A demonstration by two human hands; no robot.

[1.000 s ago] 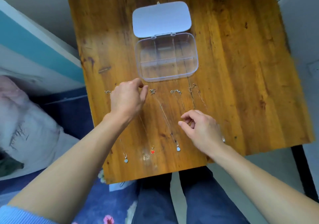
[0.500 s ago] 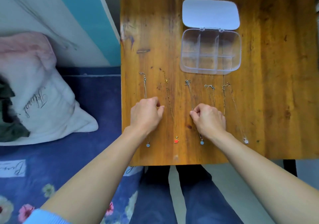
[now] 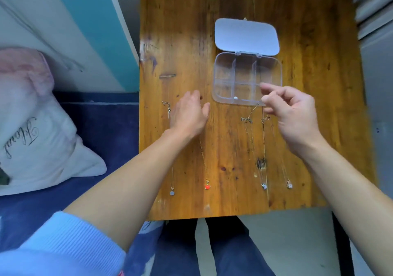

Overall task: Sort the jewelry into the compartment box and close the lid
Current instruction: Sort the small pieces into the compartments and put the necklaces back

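Note:
A clear compartment box (image 3: pixel 268 69) stands on the wooden table (image 3: pixel 308 126), its lid (image 3: pixel 246 35) folded open behind it. My right hand (image 3: pixel 295 118) hovers at the box's front right corner and pinches a thin necklace chain (image 3: pixel 255 108) that slants down-left over the front wall. A small pale pendant (image 3: pixel 235 98) lies in the front middle compartment. My left hand (image 3: pixel 189 118) rests palm down, fingers extended, over the top of the red-pendant necklace (image 3: pixel 208 187). A pale-pendant necklace (image 3: pixel 172 193) and two silver-pendant necklaces (image 3: pixel 264 186) (image 3: pixel 289 185) lie stretched out on the table.
A white pillow (image 3: pixel 32 126) lies on dark blue bedding (image 3: pixel 110 131) left of the table. A teal and white wall panel (image 3: pixel 91 31) runs along the table's left side. A dark dent (image 3: pixel 168 75) marks the wood. My legs (image 3: pixel 212 250) show below the front edge.
My right hand has lifted the middle necklace off the table and carried it up to the box. My left hand has slid up the table and uncurled its fingers.

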